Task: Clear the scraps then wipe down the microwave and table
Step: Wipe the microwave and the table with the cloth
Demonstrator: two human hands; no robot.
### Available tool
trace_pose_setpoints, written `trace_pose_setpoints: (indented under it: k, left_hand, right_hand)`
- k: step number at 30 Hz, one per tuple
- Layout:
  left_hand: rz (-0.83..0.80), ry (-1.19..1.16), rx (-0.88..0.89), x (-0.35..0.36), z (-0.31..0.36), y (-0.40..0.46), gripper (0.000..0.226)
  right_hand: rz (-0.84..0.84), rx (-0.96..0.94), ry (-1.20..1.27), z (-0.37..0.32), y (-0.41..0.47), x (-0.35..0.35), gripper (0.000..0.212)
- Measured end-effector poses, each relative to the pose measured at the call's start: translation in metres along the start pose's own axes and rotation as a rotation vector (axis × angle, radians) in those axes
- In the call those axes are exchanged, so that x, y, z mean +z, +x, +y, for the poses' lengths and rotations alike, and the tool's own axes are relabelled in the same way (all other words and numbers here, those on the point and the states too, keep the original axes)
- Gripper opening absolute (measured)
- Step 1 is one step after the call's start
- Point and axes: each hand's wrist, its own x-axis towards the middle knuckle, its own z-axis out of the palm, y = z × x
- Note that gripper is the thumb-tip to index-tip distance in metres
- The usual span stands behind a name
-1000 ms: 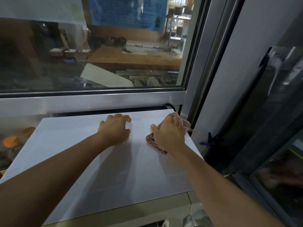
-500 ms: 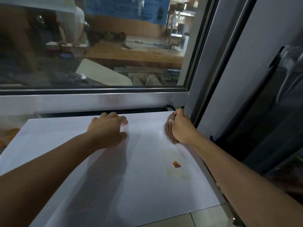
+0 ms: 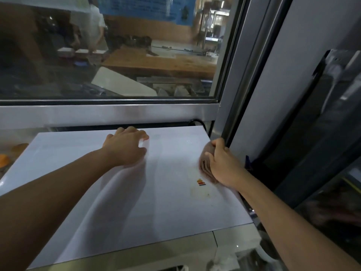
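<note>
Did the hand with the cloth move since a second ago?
Yes. The right hand slid the cloth from further in on the microwave top out to its right edge, uncovering the little sticker.

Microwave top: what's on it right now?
On the microwave top: left hand flat near the back, right hand pressing a brown cloth at the right edge, a small red-orange sticker beside it. Anything under the hands and cloth is hidden.

Left hand [image 3: 126, 146] flat, fingers spread; right hand [image 3: 222, 164] in a closed grip, both arms outstretched.
</note>
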Motion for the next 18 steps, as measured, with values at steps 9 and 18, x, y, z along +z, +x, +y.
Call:
trace_pose_setpoints:
  k: [9, 18]
  left_hand:
    - [0.119, -0.079, -0.078, -0.009, -0.019, -0.014, 0.044]
    - [0.122, -0.010, -0.131, 0.003, -0.039, -0.017, 0.042]
  right_hand:
    - [-0.010, -0.129, -0.072, -0.008, 0.038, 0.007, 0.034]
    - [-0.039, -0.234, -0.162, -0.011, 0.100, 0.010, 0.027]
